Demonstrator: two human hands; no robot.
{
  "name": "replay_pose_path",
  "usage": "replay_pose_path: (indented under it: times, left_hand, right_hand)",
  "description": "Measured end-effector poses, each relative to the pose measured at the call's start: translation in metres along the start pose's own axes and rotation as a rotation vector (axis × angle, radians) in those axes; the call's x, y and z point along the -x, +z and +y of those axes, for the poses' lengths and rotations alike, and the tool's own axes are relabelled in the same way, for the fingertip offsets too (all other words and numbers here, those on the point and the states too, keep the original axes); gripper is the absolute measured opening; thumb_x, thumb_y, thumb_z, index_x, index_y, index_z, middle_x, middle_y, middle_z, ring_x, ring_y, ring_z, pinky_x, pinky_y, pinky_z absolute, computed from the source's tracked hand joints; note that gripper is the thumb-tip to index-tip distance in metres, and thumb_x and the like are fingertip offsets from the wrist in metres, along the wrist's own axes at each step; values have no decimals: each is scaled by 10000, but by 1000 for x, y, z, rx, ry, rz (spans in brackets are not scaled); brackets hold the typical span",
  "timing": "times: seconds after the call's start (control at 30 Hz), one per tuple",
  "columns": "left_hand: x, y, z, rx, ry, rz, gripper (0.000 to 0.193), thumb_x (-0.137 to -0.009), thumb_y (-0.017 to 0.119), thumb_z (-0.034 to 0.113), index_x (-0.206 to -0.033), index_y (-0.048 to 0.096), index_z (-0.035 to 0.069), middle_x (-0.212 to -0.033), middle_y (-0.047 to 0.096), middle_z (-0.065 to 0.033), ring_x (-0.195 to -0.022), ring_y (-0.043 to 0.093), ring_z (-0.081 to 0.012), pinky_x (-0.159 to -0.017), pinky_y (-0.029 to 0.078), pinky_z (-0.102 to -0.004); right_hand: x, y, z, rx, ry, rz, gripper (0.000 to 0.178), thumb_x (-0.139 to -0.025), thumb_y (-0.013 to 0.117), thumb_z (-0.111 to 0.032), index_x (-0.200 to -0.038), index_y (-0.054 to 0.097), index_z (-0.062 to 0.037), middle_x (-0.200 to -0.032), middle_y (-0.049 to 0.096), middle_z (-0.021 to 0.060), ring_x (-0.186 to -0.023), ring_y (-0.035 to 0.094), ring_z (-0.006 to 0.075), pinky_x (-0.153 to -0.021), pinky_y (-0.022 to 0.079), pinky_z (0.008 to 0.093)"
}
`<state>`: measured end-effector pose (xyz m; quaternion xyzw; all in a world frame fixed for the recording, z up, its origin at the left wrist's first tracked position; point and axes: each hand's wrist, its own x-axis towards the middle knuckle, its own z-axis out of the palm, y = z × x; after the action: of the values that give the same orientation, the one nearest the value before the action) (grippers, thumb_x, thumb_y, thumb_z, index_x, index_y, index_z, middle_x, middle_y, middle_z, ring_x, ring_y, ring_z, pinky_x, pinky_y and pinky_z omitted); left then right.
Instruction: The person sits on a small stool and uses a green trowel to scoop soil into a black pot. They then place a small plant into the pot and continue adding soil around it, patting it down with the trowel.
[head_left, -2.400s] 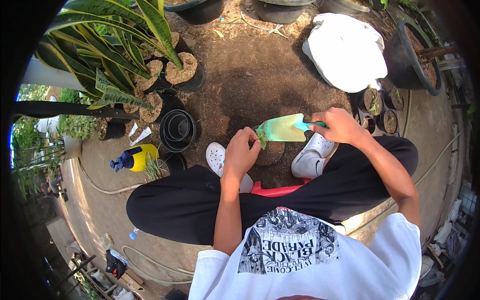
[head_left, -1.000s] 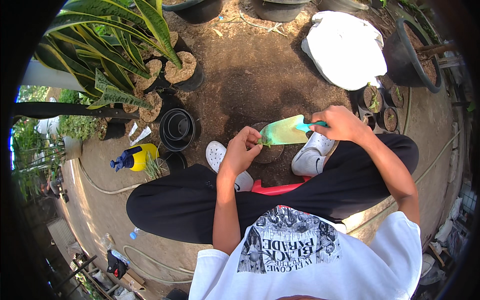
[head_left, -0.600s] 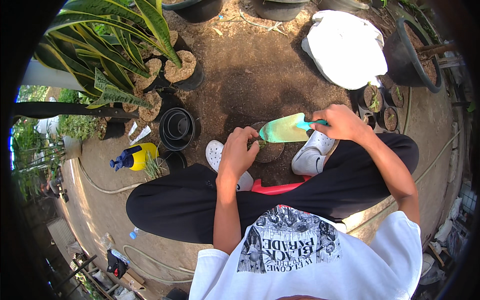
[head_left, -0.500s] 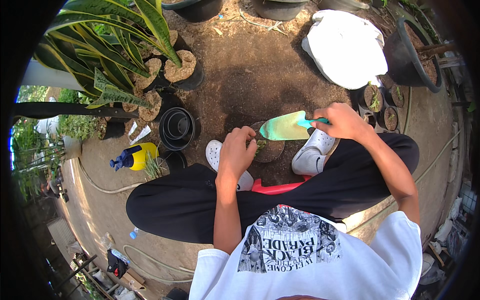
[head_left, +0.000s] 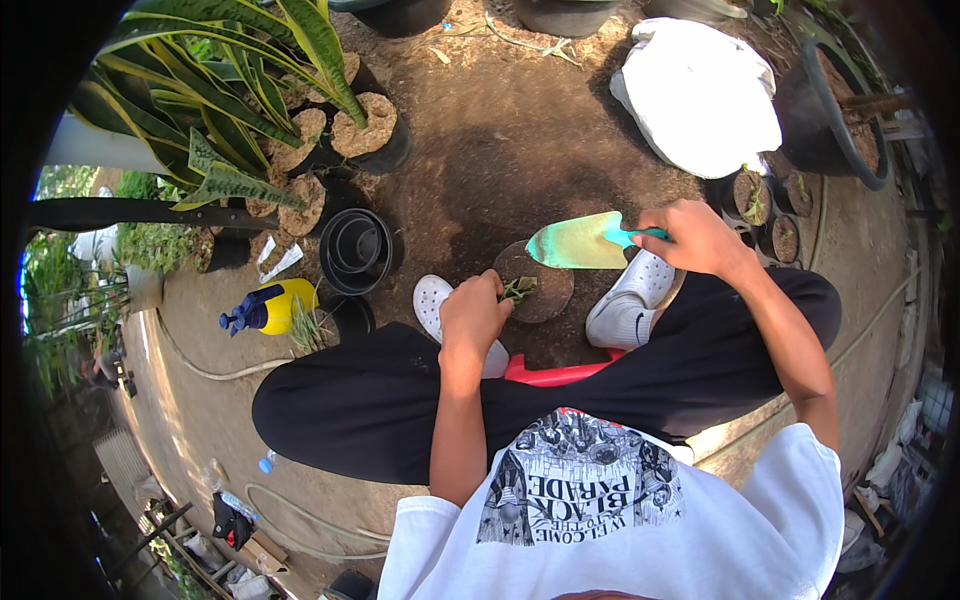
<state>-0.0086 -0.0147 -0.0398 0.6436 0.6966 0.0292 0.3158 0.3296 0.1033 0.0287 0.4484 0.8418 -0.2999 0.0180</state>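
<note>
A dark round pot of soil (head_left: pixel 548 298) stands on the ground between my feet. At its left side my left hand (head_left: pixel 474 314) is closed, its fingertips pinching a small green seedling (head_left: pixel 519 289); the hand hides part of the stem. My right hand (head_left: pixel 690 238) grips the teal handle of a hand trowel (head_left: pixel 578 243). The trowel's worn, soil-marked blade points left and hangs over the far right side of the pot, with no soil heaped on it.
Nested black pots (head_left: pixel 357 250) and a yellow spray bottle (head_left: pixel 285 307) stand left. Potted snake plants (head_left: pixel 235 110) fill the far left. A white sack (head_left: pixel 695 95) lies far right, near small potted seedlings (head_left: pixel 750 195). A red stool (head_left: pixel 560 373) is beneath me.
My left hand has closed its fingers at the seedling and drawn slightly nearer, uncovering more of the pot. The trowel has shifted a little to the right.
</note>
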Motion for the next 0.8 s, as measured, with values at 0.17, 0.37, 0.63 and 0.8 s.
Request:
replay_pose_path:
  times: [0.17, 0.37, 0.63, 0.8]
  left_hand:
    - [-2, -2, 3, 22, 27, 84, 215, -861, 769, 194, -1011, 724, 47, -920, 716, -142, -890, 707, -356, -794, 536, -480]
    - [-8, -10, 21, 181, 188, 171, 146, -897, 746, 136, -1018, 730, 55, -909, 655, -130, -952, 642, -349, -854, 512, -474]
    - [-10, -2, 26, 293, 255, 181, 437, -882, 772, 82, -1303, 653, 85, -1118, 665, -165, -1076, 646, -381, -937, 522, -487]
    - [-11, -6, 29, 524, 225, 90, 494, -893, 705, 14, -1374, 607, 67, -1202, 685, -180, -1080, 702, -359, -931, 559, -452]
  right_hand:
    - [-1, -1, 1, 14, 21, -16, 199, -970, 719, -245, -964, 788, -58, -704, 661, 204, -663, 664, 401, -628, 485, 492]
    - [1, -2, 0, 4, 4, -9, 202, -970, 719, -250, -975, 786, -60, -712, 665, 205, -670, 666, 402, -632, 486, 495]
    - [1, -2, -2, 5, 2, -9, 208, -970, 716, -255, -972, 781, -57, -714, 665, 208, -676, 666, 406, -635, 487, 498]
    - [2, -2, -1, 22, 4, -4, 214, -971, 714, -259, -967, 775, -54, -701, 656, 209, -675, 666, 409, -637, 487, 502]
